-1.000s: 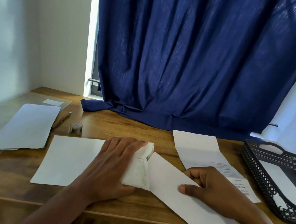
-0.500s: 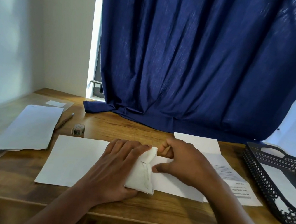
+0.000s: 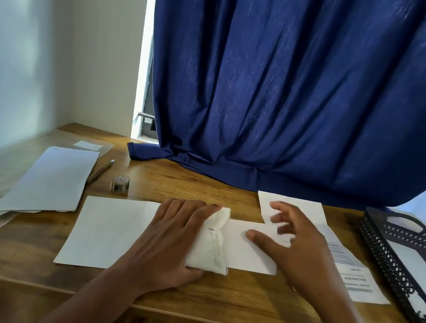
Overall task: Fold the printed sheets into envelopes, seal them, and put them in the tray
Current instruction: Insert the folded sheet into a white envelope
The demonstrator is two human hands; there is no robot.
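now left grip (image 3: 180, 234) presses flat, fingers straight, on the half-folded sheet (image 3: 250, 253) on the tabletop (image 3: 213, 295), right grip (image 3: 296, 244) spread loose, thumb touching it, black tray (image 3: 386, 256) at right holds white paper (image 3: 411, 266).

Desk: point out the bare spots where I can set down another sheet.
Bare wood lies between the tape roll, the curtain hem and the centre sheet. The front strip along the desk edge is also free. It is crowded on the left with envelopes and pen, and on the right with printed sheet and tray.
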